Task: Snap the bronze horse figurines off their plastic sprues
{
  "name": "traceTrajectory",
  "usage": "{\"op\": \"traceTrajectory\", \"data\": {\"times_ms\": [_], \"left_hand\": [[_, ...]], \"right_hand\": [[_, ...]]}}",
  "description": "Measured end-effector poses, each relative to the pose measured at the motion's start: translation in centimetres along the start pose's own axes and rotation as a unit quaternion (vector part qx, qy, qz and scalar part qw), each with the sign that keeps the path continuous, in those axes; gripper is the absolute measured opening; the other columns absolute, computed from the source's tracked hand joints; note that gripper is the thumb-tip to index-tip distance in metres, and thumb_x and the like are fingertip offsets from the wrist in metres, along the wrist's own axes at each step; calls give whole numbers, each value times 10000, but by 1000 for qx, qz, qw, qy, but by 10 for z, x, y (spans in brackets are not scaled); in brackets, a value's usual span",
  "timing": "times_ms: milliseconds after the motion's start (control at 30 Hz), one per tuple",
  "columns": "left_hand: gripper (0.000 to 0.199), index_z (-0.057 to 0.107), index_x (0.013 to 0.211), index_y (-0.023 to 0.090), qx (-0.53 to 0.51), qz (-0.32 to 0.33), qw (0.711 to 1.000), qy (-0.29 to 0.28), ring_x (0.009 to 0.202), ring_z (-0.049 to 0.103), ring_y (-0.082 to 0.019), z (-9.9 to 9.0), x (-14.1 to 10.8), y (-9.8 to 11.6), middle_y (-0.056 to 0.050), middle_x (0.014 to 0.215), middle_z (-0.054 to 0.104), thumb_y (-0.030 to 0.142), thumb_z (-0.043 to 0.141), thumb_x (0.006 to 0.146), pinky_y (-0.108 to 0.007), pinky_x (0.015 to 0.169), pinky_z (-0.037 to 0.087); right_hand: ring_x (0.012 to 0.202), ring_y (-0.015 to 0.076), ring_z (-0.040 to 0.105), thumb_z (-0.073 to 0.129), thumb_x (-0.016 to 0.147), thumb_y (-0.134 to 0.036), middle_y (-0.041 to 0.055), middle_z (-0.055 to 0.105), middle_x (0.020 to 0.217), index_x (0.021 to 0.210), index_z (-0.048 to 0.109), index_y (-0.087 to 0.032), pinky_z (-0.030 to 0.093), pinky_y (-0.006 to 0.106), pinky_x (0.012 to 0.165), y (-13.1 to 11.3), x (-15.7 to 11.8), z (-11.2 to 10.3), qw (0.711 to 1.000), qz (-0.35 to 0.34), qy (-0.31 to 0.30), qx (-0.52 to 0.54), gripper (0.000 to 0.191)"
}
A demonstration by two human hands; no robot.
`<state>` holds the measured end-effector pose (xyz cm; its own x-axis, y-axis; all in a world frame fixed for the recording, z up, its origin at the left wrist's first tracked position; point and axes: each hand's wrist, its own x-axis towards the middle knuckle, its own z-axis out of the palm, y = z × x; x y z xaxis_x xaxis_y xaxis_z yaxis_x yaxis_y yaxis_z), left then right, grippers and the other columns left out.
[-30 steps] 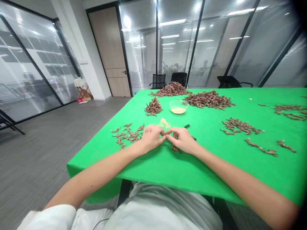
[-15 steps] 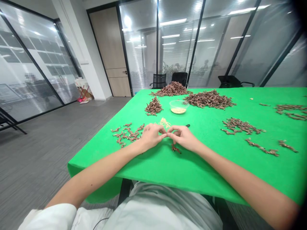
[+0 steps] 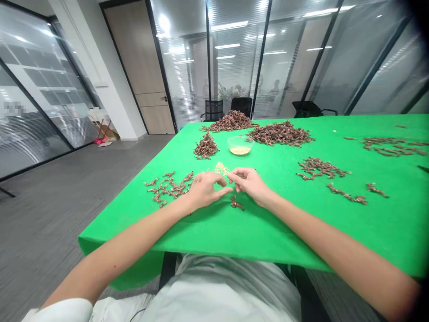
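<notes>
A small clump of twisted reddish-brown pieces (image 3: 237, 203) lies on the green cloth (image 3: 214, 232), just below the right hand (image 3: 250, 184) and at about four o'clock from the left hand (image 3: 206, 190). Both hands are curled, with their fingertips nearly meeting above the clump; whether they pinch anything tiny, I cannot tell. The left forearm (image 3: 127, 237) and right forearm (image 3: 321, 232) angle inward, bringing the hands together at the centre. Pale grains (image 3: 221, 168) lie at twelve o'clock, with a glass bowl (image 3: 239, 145) beyond, scattered pieces (image 3: 167, 188) at nine, and a larger heap (image 3: 280, 133) at one.
</notes>
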<state>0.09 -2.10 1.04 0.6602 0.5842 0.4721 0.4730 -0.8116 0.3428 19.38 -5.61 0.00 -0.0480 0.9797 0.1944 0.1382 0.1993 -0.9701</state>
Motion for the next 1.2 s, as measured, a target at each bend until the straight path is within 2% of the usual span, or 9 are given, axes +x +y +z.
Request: {"op": "traceTrajectory", "data": {"times_ms": [133, 200, 267, 400, 533, 633, 733, 933, 1200], "left_hand": [[316, 722, 1037, 210, -26, 52, 997, -45, 1051, 674, -231, 4, -4, 8, -57, 1092, 747, 460, 749, 845, -343, 981, 475], [458, 706, 1130, 208, -42, 82, 993, -76, 1224, 598, -268, 6, -7, 12, -95, 1276, 678, 497, 798, 786, -377, 1100, 415], [496, 690, 1169, 197, -71, 90, 988, -105, 1311, 527, -291, 9, -9, 14, -123, 1369, 612, 477, 812, 778, -412, 1153, 368], [295, 703, 1036, 190, -123, 64, 983, -119, 1188, 594, -255, 13, -8, 14, -96, 1181, 693, 350, 805, 810, -377, 1070, 443], [330, 697, 1069, 182, -157, 7, 983, -91, 1102, 644, -257, 14, -5, 8, -91, 1115, 719, 281, 826, 782, -400, 1032, 472], [338, 685, 1083, 152, -211, -41, 972, -95, 869, 712, -213, 13, -2, 2, -76, 939, 751, 211, 811, 775, -342, 849, 566], [387, 688, 1099, 119, -265, -74, 957, -96, 733, 706, -178, 13, 1, -4, -52, 808, 741, 173, 816, 738, -275, 707, 579], [386, 740, 1093, 101, -328, -125, 934, -64, 748, 664, -156, 13, 3, -8, -52, 843, 705, 190, 807, 723, -255, 700, 557], [567, 665, 1218, 62, -445, -191, 873, -55, 749, 709, -181, 14, 3, -4, -105, 927, 716, 320, 832, 741, -308, 715, 594]], "right_hand": [[467, 76, 447, 784, 673, -652, 20, 644, 697, 766, 641, -154, 355, 225, 448, -1, 3, -4, 999, 8, 33, 21, 527], [468, 76, 444, 796, 656, -655, 21, 642, 684, 768, 649, -149, 350, 221, 444, -1, 3, -4, 999, 10, 39, 29, 539], [467, 76, 439, 800, 652, -659, 22, 643, 671, 762, 654, -148, 348, 217, 441, -1, 2, -3, 999, 11, 39, 36, 543], [459, 71, 433, 804, 652, -657, 25, 649, 664, 737, 666, -143, 360, 216, 441, -2, 1, -1, 999, 11, 29, 42, 539], [454, 67, 436, 805, 650, -653, 33, 672, 700, 763, 677, -141, 363, 218, 440, -3, 2, 0, 998, 7, 32, 47, 540], [448, 69, 436, 809, 640, -653, 32, 672, 687, 764, 680, -142, 351, 219, 431, -3, 2, -1, 998, 5, 42, 48, 542], [446, 74, 433, 815, 633, -647, 29, 663, 657, 749, 681, -140, 345, 224, 430, -3, 2, -2, 998, 3, 49, 49, 537], [433, 83, 432, 830, 611, -639, 7, 617, 576, 733, 690, -139, 343, 234, 432, -4, 2, 0, 997, -3, 52, 51, 534], [454, 87, 463, 800, 669, -617, 34, 663, 650, 752, 691, -141, 347, 231, 431, -8, 2, -4, 996, -23, 75, 42, 495]]}}
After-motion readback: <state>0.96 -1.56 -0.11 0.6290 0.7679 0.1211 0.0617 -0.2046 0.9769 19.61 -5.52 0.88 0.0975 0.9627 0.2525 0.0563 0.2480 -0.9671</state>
